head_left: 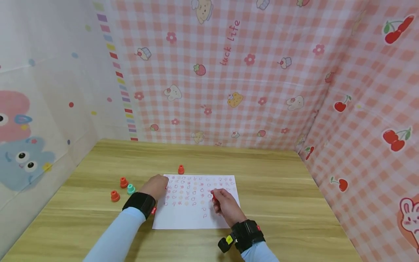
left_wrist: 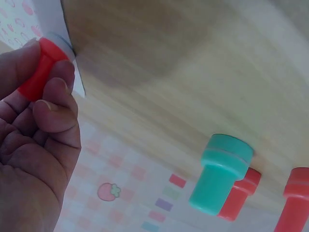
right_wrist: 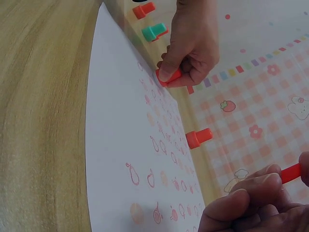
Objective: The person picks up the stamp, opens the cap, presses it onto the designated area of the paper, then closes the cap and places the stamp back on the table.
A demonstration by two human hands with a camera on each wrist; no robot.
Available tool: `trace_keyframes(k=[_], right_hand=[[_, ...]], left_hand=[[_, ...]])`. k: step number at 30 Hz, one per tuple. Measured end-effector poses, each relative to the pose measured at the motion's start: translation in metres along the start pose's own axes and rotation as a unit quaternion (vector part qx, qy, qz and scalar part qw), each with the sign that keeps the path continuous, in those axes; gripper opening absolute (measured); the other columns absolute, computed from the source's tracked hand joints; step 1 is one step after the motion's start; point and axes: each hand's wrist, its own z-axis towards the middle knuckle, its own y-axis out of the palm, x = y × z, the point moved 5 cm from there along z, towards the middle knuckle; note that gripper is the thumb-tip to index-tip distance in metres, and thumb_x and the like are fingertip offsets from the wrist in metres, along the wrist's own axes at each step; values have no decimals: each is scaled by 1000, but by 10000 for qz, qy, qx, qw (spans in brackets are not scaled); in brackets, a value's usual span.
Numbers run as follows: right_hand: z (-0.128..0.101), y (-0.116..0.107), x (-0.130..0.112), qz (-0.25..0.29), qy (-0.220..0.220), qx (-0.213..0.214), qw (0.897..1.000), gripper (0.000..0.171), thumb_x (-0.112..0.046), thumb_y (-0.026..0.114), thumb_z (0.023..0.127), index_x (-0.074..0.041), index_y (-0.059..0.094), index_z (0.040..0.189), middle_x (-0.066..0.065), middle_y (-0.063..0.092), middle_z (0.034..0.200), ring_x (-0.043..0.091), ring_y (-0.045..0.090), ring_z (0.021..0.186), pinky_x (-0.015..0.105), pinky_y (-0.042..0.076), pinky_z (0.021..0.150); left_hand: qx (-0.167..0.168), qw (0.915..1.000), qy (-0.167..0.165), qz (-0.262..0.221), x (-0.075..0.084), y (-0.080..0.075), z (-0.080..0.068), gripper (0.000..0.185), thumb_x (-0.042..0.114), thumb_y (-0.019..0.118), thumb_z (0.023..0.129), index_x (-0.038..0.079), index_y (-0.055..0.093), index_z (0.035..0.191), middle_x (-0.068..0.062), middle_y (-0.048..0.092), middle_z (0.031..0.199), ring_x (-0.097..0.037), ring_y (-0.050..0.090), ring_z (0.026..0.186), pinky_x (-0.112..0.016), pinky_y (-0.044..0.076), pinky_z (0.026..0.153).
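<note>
Left hand (head_left: 156, 186) pinched small red plastic stamp (left_wrist: 42, 67) at nine o'clock edge of white stamped paper sheet (head_left: 186, 218). Right hand (head_left: 225, 204), fingers clamped on red stamp (right_wrist: 291, 172); best pressed straight down, at four o'clock in blank space.

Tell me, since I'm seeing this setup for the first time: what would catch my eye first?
The white sheet at the middle of the wooden table, covered in rows of small red stamp marks. The left hand pinches a red stamp at the sheet's left edge, and the right hand grips another red stamp over it. A teal stamp and two orange-red ones stand to the left.
</note>
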Motion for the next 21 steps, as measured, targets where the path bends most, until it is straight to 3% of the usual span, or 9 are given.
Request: trace_keyframes(k=[8, 21], right_hand=[[-1, 1, -1, 58, -29, -36, 10000, 46, -37, 48, 105, 2, 50, 130, 3, 48, 88, 16, 47, 74, 27, 36, 64], [-1, 2, -2, 69, -72, -48, 9999, 43, -35, 48, 105, 2, 51, 127, 3, 47, 86, 16, 46, 72, 26, 36, 63]], left_hand=[[58, 10000, 11, 32, -2, 2, -6, 18, 4, 70, 90, -1, 67, 107, -8, 61, 82, -23, 53, 73, -38, 51, 77], [67, 9998, 103, -178, -10, 6, 2, 15, 3, 71, 89, 0, 66, 103, -7, 60, 82, -22, 52, 73, -36, 49, 73]])
